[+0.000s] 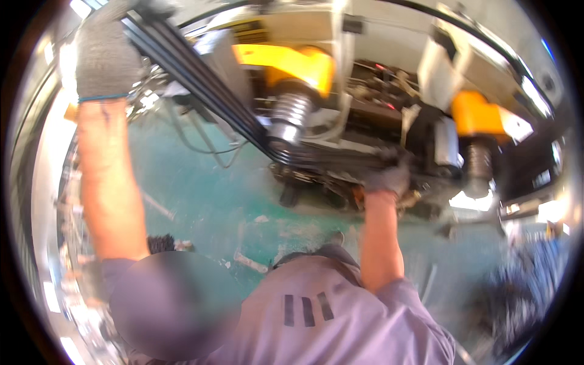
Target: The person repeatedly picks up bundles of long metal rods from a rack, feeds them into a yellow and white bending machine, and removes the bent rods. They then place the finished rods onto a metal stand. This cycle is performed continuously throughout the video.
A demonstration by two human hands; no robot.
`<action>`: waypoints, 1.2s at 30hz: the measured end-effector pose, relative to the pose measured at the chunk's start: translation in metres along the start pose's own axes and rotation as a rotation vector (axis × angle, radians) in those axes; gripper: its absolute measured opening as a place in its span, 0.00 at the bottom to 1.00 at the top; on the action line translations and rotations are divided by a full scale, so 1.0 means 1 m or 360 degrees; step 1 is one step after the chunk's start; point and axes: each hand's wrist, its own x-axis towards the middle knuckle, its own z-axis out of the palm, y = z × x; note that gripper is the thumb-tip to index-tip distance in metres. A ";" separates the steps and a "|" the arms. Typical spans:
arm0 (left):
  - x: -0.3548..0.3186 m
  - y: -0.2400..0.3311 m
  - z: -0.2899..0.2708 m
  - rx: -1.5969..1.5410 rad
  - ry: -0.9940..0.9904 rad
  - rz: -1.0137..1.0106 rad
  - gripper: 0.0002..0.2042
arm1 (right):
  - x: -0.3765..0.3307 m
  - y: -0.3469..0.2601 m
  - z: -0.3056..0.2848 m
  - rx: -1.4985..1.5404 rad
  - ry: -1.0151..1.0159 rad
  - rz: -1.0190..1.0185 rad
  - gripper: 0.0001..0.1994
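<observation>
My left hand (108,58), in a grey knit glove with a blue cuff edge, is raised at the upper left. It is closed on one end of a bundle of long dark strips (198,76). The strips slant down to the right, angle sharply below a ribbed metal cylinder, then run level toward my right hand (389,176). That hand, in a dark grey glove, is closed around the strips' other end, though motion blurs its fingers. Just above the strips stands a machine with a yellow part (304,64) over the ribbed cylinder (289,118).
A second yellow part (477,115) with a ribbed cylinder (477,164) stands at the right. A thin cable (210,146) loops over the green floor (176,182). Blue and dark strands (526,286) are heaped at the lower right. Scraps lie near my feet.
</observation>
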 end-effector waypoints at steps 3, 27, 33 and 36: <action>-0.047 0.026 -0.014 -0.0479 0.0269 -0.0242 0.09 | -0.054 -0.019 0.000 -0.0408 0.0022 -0.0202 0.16; -0.480 0.330 -0.240 -0.0658 0.2369 -0.1921 0.09 | -0.232 0.046 -0.013 -0.0938 -0.1185 0.0724 0.15; -0.488 0.475 -0.255 -0.0103 0.2856 -0.1964 0.08 | -0.303 0.056 -0.020 -0.1138 -0.1608 0.1153 0.15; -0.494 0.544 -0.258 0.0102 0.3031 -0.1858 0.07 | -0.342 0.040 -0.031 -0.1186 -0.1821 0.1281 0.15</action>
